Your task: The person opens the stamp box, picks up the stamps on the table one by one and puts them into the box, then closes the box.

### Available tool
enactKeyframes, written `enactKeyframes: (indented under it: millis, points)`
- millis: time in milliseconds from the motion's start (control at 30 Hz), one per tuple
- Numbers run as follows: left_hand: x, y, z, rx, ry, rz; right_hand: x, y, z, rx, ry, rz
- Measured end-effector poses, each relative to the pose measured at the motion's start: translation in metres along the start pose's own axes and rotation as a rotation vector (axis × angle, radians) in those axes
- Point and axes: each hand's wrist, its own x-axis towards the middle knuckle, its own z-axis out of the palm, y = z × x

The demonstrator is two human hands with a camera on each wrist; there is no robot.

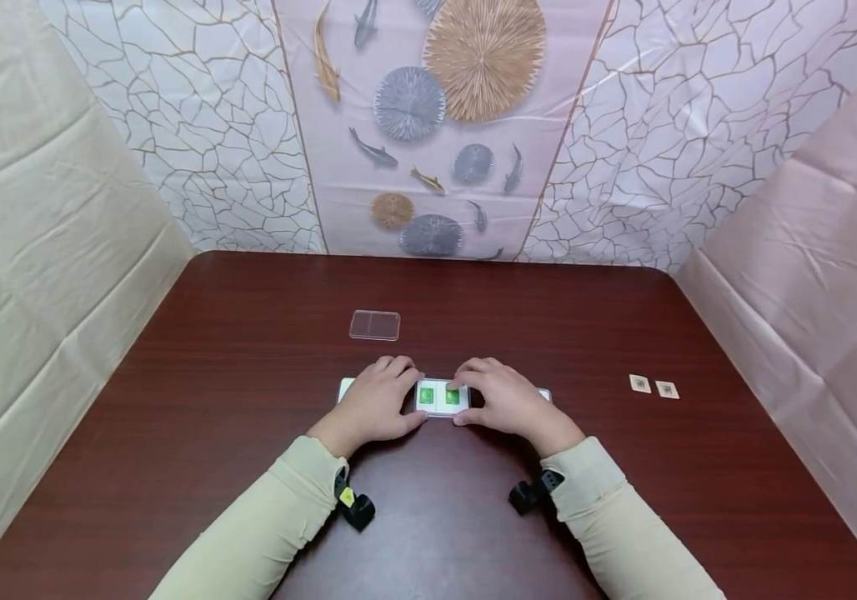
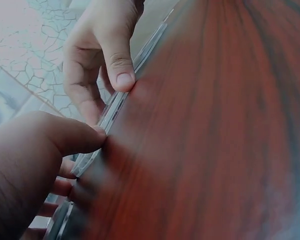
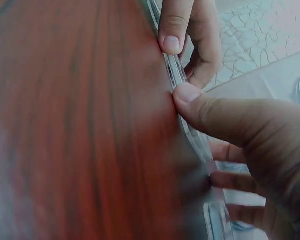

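A small flat clear plastic case [image 1: 439, 400] lies on the table in front of me. Two white square tiles with green faces show side by side in it. My left hand [image 1: 374, 404] holds the case's left end, thumb at the near edge and fingers over the far side. At the other end my right hand [image 1: 507, 402] grips it the same way, one fingertip over the right green tile. Both wrist views show the thumbs along the case's near edge. Similar flat cases, a left one [image 1: 344, 387] and a right one [image 1: 545, 394], are mostly hidden under the hands.
Beyond the hands lies a clear rectangular plastic lid [image 1: 374, 326]. Two small printed tiles, one [image 1: 640, 383] beside the other [image 1: 666, 389], sit on the right of the brown wooden table [image 1: 233, 333]. Cloth walls [image 1: 61, 275] stand along the sides and back.
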Motion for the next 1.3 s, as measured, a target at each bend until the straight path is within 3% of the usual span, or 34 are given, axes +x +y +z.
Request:
enactKeyframes:
  millis: [100, 233, 333, 500, 1067, 1200, 1300]
  points:
    - [0.000, -0.001, 0.002, 0.010, 0.019, 0.007, -0.006, 0.011, -0.009, 0.057, -0.052, 0.031]
    - [0.001, 0.000, 0.003, 0.023, 0.053, 0.009, -0.021, 0.026, -0.027, 0.051, -0.108, 0.190]
    - [0.002, 0.003, 0.004, 0.040, 0.049, -0.013, -0.027, 0.035, -0.035, 0.038, -0.141, 0.254]
    - [0.007, 0.009, 0.006, 0.061, 0.018, -0.050, -0.028, 0.041, -0.037, 0.047, -0.170, 0.256]
    - [0.010, 0.022, 0.006, 0.080, 0.034, -0.091, -0.029, 0.043, -0.045, 0.038, -0.161, 0.319]
    - [0.008, 0.019, 0.002, 0.062, 0.022, -0.074, -0.034, 0.050, -0.051, 0.067, -0.153, 0.306]
    - [0.002, 0.004, -0.005, 0.021, 0.045, -0.037, -0.044, 0.061, -0.061, 0.057, -0.092, 0.306]
